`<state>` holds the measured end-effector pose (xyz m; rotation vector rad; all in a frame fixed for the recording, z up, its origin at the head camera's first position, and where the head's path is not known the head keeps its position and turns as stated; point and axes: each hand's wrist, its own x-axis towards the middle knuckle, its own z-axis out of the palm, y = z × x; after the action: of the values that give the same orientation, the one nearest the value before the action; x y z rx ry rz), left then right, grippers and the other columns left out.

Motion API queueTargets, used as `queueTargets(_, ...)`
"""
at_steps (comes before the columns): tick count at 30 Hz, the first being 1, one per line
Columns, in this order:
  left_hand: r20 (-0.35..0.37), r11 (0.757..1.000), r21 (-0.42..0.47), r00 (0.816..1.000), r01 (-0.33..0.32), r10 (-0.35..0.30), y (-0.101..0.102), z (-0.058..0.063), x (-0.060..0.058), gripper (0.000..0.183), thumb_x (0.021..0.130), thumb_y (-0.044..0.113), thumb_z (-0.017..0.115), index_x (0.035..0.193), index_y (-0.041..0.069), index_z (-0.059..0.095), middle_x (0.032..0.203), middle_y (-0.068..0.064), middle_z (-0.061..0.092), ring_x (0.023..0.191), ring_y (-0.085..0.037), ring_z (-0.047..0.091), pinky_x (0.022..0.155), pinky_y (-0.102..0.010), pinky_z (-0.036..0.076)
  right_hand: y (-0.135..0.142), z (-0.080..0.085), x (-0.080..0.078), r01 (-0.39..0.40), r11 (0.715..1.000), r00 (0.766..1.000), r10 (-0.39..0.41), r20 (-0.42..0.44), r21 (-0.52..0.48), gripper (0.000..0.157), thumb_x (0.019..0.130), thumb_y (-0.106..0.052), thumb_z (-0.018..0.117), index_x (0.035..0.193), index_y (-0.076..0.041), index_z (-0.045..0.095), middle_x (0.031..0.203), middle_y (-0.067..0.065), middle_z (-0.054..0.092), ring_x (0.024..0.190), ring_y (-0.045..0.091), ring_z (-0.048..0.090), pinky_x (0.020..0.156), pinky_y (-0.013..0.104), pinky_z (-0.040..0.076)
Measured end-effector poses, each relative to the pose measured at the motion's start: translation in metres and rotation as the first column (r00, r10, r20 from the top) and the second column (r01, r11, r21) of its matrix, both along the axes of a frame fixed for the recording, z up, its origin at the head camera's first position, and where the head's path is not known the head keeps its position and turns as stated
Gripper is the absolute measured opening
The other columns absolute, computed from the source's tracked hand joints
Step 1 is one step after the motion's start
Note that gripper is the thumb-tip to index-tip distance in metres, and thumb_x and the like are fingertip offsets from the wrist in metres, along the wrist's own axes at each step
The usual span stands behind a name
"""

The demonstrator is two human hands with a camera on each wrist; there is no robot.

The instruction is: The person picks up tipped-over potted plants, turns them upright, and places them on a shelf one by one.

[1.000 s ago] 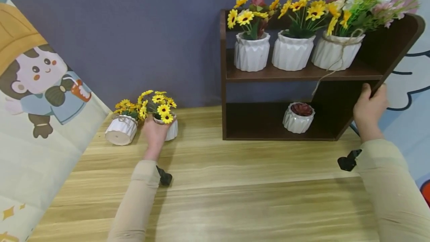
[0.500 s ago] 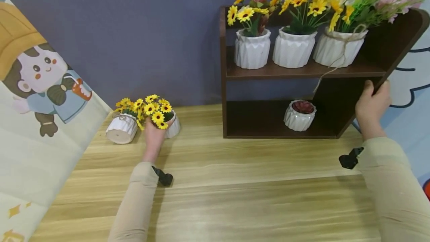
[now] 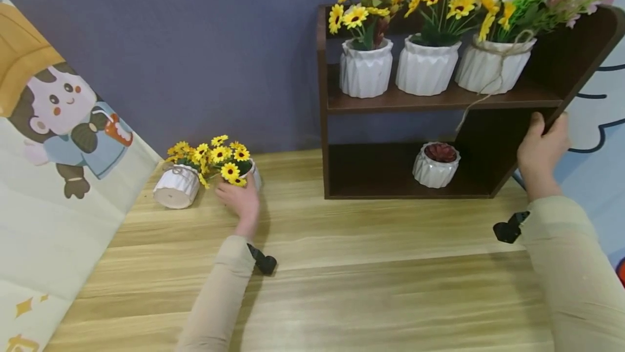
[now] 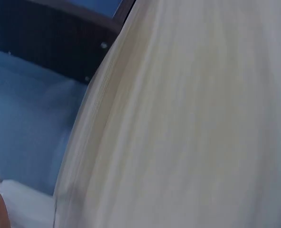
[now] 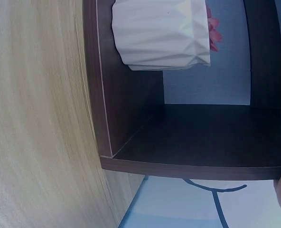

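Note:
In the head view my left hand (image 3: 242, 200) is at the near side of a white ribbed flower pot (image 3: 257, 177) with yellow daisies (image 3: 230, 170). The thumb lies against the pot's right part, with the other fingers at its left, below the blooms. Most of this pot is hidden behind the hand. A second daisy pot (image 3: 176, 186), tied with twine, lies tipped to its left, base facing me. At the right, my right hand (image 3: 543, 151) grips the side panel of a dark brown two-tier shelf (image 3: 444, 103), thumb on the inner face.
Three white pots of flowers, including a left pot (image 3: 366, 70), a middle pot (image 3: 427, 67) and a twine-tied right pot (image 3: 494, 67), stand on the upper tier. A succulent pot (image 3: 436, 167) stands on the lower tier. The wooden table (image 3: 371, 281) meets a grey-blue backdrop (image 3: 219, 59) behind.
My left hand has shifted right and come round to the pot's near side. The daisies have swung left and lower. My right hand keeps its hold on the shelf.

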<state>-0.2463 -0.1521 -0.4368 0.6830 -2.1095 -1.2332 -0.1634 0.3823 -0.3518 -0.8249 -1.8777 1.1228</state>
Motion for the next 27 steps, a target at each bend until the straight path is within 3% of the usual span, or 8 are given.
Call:
queueTargets(4, 0.043, 0.998, 0.066, 0.999, -0.019, 0.016, 0.006, -0.001, -0.002, 0.094, 0.074, 0.051, 0.067, 0.136, -0.004, 0.023, 0.138, -0.023, 0.026, 0.128, -0.035, 0.027, 0.108, -0.042, 0.024, 0.0, -0.001, 0.0, -0.005, 1.0, 1.0, 0.005, 0.005, 0.001, 0.026, 0.094, -0.042, 0.04, 0.116, -0.032, 0.05, 0.108, -0.014, 0.05, 0.111, 0.008, 0.043, 0.096, 0.025, 0.031)
queueTargets(8, -0.001, 0.994, 0.106, 1.0, -0.021, 0.021, 0.0, -0.003, -0.007, 0.088, 0.072, 0.049, 0.071, 0.134, 0.002, 0.029, 0.135, -0.018, 0.032, 0.125, -0.032, 0.032, 0.107, -0.041, 0.027, 0.0, -0.002, 0.0, -0.014, 1.0, 1.0, 0.014, -0.005, 0.002, 0.021, 0.094, -0.04, 0.041, 0.111, -0.035, 0.05, 0.103, -0.016, 0.048, 0.108, 0.009, 0.042, 0.093, 0.024, 0.031)
queueTargets(13, -0.077, 0.98, 0.169, 0.993, 0.105, -0.093, -0.013, -0.004, -0.014, 0.081, 0.072, 0.037, 0.073, 0.134, 0.003, 0.033, 0.136, -0.014, 0.034, 0.127, -0.028, 0.032, 0.108, -0.038, 0.025, 0.001, -0.001, -0.001, 0.003, 1.0, 1.0, -0.003, -0.011, 0.021, 0.027, 0.094, -0.041, 0.04, 0.117, -0.031, 0.05, 0.107, -0.013, 0.051, 0.107, 0.008, 0.043, 0.093, 0.024, 0.032)
queueTargets(16, -0.135, 0.943, 0.227, 0.967, 0.243, -0.217, -0.021, -0.002, -0.018, 0.074, 0.075, 0.028, 0.072, 0.134, 0.002, 0.034, 0.136, -0.014, 0.036, 0.126, -0.025, 0.034, 0.108, -0.034, 0.025, 0.002, 0.001, -0.001, 0.009, 0.999, 1.0, -0.009, -0.021, 0.032, 0.03, 0.094, -0.041, 0.04, 0.119, -0.03, 0.049, 0.109, -0.012, 0.051, 0.107, 0.007, 0.043, 0.094, 0.024, 0.032)
queueTargets(20, -0.129, 0.843, 0.34, 0.909, 0.417, -0.397, -0.034, 0.003, -0.02, 0.075, 0.08, 0.021, 0.065, 0.14, 0.003, 0.024, 0.142, -0.014, 0.031, 0.13, -0.021, 0.03, 0.109, -0.029, 0.022, 0.003, 0.003, 0.0, 0.017, 1.0, 1.0, -0.017, -0.015, 0.025, 0.03, 0.094, -0.04, 0.04, 0.12, -0.029, 0.049, 0.11, -0.012, 0.051, 0.109, 0.008, 0.043, 0.096, 0.025, 0.032)
queueTargets(23, -0.059, 0.785, 0.415, 0.874, 0.461, -0.482, -0.045, 0.007, -0.021, 0.075, 0.082, 0.02, 0.058, 0.144, 0.006, 0.018, 0.148, -0.01, 0.023, 0.134, -0.017, 0.023, 0.11, -0.028, 0.018, 0.002, 0.003, 0.001, 0.006, 1.0, 1.0, -0.006, 0.017, 0.01, 0.029, 0.094, -0.042, 0.039, 0.119, -0.03, 0.048, 0.11, -0.013, 0.049, 0.111, 0.008, 0.042, 0.096, 0.025, 0.031)
queueTargets(27, -0.01, 0.774, 0.443, 0.866, 0.452, -0.5, -0.056, 0.008, -0.022, 0.064, 0.08, 0.016, 0.053, 0.139, 0.004, 0.032, 0.144, -0.009, 0.031, 0.13, -0.016, 0.028, 0.109, -0.028, 0.021, 0.0, 0.001, 0.002, -0.004, 1.0, 0.999, 0.003, 0.035, 0.003, 0.028, 0.094, -0.043, 0.038, 0.117, -0.032, 0.048, 0.11, -0.013, 0.049, 0.112, 0.01, 0.042, 0.096, 0.026, 0.031)
